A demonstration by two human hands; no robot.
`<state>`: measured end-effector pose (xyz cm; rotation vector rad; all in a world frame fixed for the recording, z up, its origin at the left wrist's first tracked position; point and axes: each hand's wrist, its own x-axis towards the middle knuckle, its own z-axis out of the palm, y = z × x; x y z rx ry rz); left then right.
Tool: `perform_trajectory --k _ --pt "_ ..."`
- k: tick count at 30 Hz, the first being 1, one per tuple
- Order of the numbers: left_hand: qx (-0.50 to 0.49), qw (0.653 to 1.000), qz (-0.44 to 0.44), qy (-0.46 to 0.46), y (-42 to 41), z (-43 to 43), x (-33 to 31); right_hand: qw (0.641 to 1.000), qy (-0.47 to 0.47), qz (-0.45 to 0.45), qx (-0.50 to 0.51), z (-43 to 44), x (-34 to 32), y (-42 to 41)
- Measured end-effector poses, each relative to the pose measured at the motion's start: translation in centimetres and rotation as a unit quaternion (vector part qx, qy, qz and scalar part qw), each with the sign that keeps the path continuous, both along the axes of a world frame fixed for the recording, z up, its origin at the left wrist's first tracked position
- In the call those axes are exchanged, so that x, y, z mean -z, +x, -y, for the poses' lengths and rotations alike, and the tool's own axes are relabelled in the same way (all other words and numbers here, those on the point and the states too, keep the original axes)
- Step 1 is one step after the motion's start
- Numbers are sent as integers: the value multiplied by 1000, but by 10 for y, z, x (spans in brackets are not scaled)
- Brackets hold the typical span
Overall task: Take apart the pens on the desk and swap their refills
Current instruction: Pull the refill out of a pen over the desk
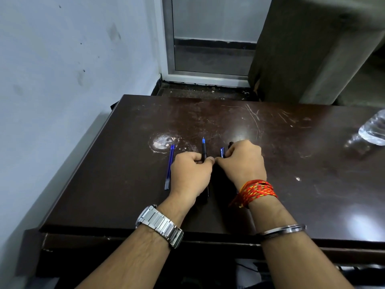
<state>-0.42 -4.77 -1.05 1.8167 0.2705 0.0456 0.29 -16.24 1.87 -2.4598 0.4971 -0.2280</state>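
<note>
left grip [190, 174] is nearest: fingers curled round the black pen [203, 152], thumb and forefinger pinching it mid-barrel. the blue tip sticks out past the knuckles, pointing away. the tail end runs back under the palm, mostly hidden.

right grip [242, 161] is just beside it, thumbs almost touching. it's curled on a dark blue barrel piece [222, 152] with a white label. something black shows past its fingers, can't tell which part.

two loose blue refills [169, 167] lie side by side on the surface [291, 184], just left of the left grip, parallel to the pen.

my read: the black pen carries a refill, and the step in hand is seating or closing a part.

- hold each piece close to its joint
- line both up on one axis before twisting
- turn with fingertips, not the wrist, and don't force the thread
- watch that the left grip's heel doesn't roll the loose refills toward the surface's left edge

clear bottle [373, 132] sits far right of the right grip, well apart.
</note>
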Motion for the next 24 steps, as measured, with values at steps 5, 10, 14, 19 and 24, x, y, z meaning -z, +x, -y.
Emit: perform_trajectory --k 5,10,14,19,24 --pt "19 1000 -3 3 1 -1 3 1000 -26 4 -8 0 2 -1" --pt "27 1000 6 14 0 -2 0 999 -28 41 1 -1 0 -1" --pt "36 999 10 29 0 -5 -4 992 58 108 -9 -2 -1 2" --pt "36 994 71 75 -2 -6 -9 972 217 84 -26 -10 7 4" --pt "53 992 89 75 -1 -7 -10 949 300 86 -42 -11 10 8"
